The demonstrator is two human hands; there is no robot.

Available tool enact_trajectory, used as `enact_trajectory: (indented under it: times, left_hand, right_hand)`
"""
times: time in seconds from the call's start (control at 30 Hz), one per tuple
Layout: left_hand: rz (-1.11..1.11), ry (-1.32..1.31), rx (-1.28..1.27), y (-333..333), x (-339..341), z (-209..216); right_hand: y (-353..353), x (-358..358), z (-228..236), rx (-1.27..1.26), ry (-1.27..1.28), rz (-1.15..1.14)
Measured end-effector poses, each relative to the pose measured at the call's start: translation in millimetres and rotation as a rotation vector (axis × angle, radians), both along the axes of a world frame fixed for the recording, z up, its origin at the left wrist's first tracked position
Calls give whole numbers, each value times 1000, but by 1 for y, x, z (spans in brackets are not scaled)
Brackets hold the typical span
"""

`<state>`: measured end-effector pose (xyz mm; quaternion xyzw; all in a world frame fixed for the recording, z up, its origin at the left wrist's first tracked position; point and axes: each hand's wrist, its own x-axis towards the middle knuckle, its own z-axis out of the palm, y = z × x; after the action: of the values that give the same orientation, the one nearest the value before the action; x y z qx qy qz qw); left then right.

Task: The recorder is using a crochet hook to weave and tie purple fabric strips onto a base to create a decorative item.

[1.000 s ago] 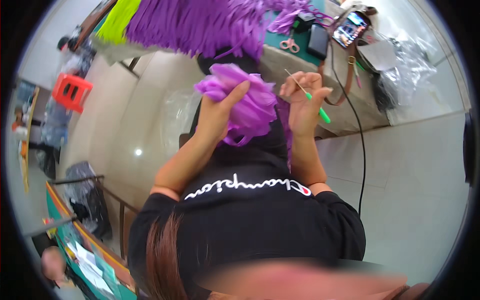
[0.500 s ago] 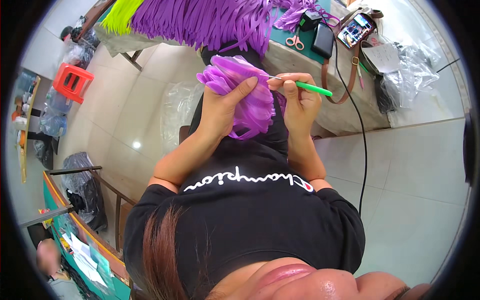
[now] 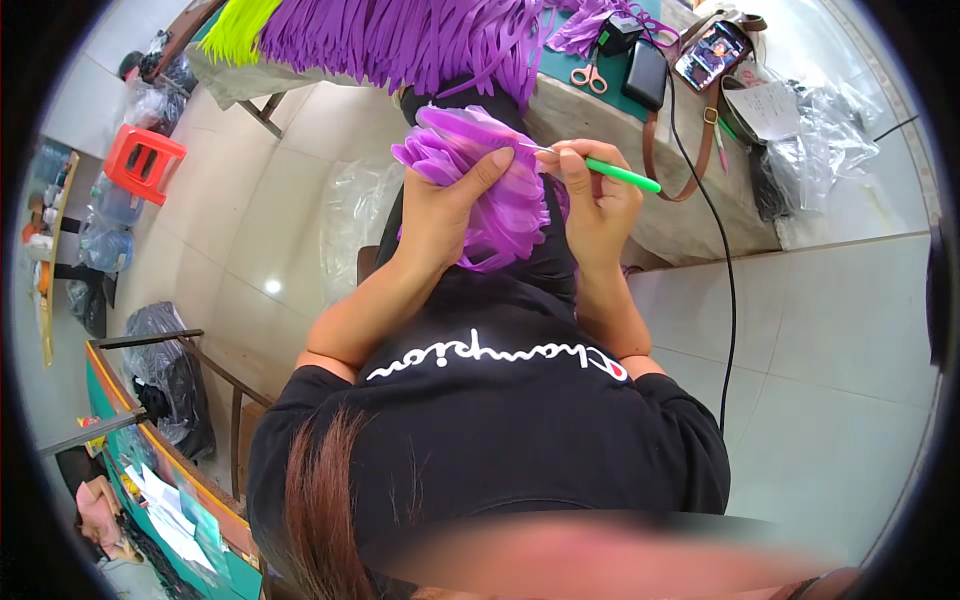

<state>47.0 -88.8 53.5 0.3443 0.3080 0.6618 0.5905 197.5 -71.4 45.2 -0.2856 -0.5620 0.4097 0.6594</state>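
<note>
A bundle of layered, translucent purple strips sits in front of my body, with its loops fanned out. My left hand is closed on its left side, thumb pressed on top. In my right hand is a slim crochet hook with a green handle, pinched between thumb and fingers. Its thin metal shaft points left and meets the bundle just beside my left thumb. The very tip is too small to make out.
Long purple strips and lime-green ones hang over the table beyond. Scissors, a black power bank and a phone lie on it. A black cable runs down at right. A red stool stands left.
My right hand and the hook have shifted slightly left, and the handle is tilted a little differently. My left hand keeps its hold on the bundle, whose lower loops have shifted.
</note>
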Motion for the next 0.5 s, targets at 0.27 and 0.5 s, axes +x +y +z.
enact_trajectory:
  times: [0.27,0.5]
  left_hand:
    - [-197,42,-151,1,-4,-4]
    - [-978,201,-49,-24,-17,7]
  right_hand:
    - [26,13,10,466,-491,-452]
    - [88,66,13,-79,-91,-400]
